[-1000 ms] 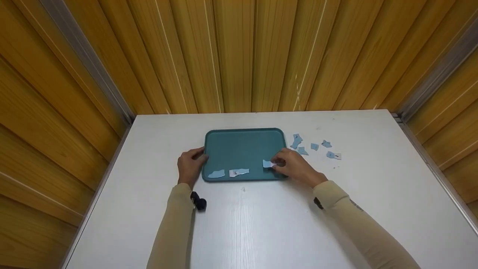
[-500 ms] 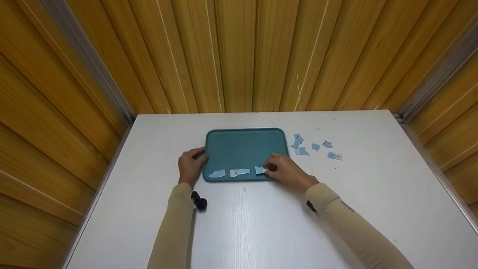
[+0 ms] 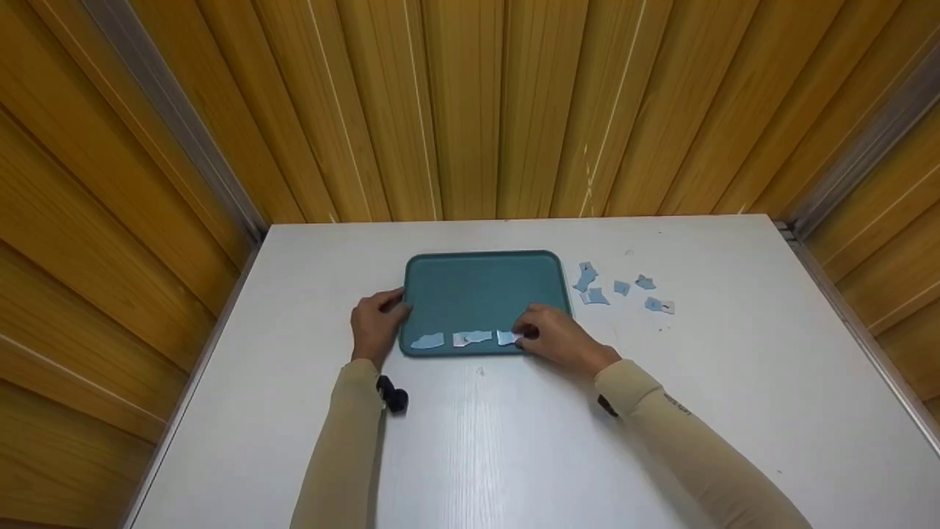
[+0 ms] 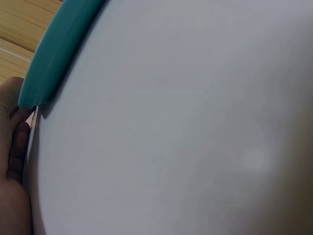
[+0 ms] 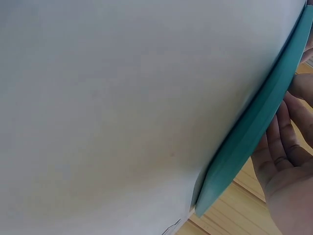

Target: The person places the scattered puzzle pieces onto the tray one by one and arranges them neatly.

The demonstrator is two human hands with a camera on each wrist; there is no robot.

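Note:
A teal rectangular tray [image 3: 481, 290] lies on the white table. My left hand [image 3: 374, 327] holds its left edge, thumb over the rim. With thumb and fingertips, my right hand [image 3: 562, 339] pinches a torn blue-and-white paper piece [image 3: 505, 338] at the tray's front, right of the middle; the fingers hide its right end. Left of that, in the same row, lie a torn piece with a printed mark [image 3: 471, 338] and a plain light-blue piece [image 3: 427, 342]. In the right wrist view the right hand [image 5: 293, 161] shows beyond the tray's rim [image 5: 249, 132].
Several torn paper scraps lie on the table right of the tray, among them a long scrap [image 3: 586, 276], a small scrap [image 3: 622, 288] and a part-white scrap [image 3: 659, 305]. Wood-patterned panels [image 3: 470, 110] stand behind the table [image 3: 470, 441] and at both sides.
My right hand has moved left and slightly toward the front edge with the paper piece, bringing it closer to the two others in the row. The left hand has stayed at the tray.

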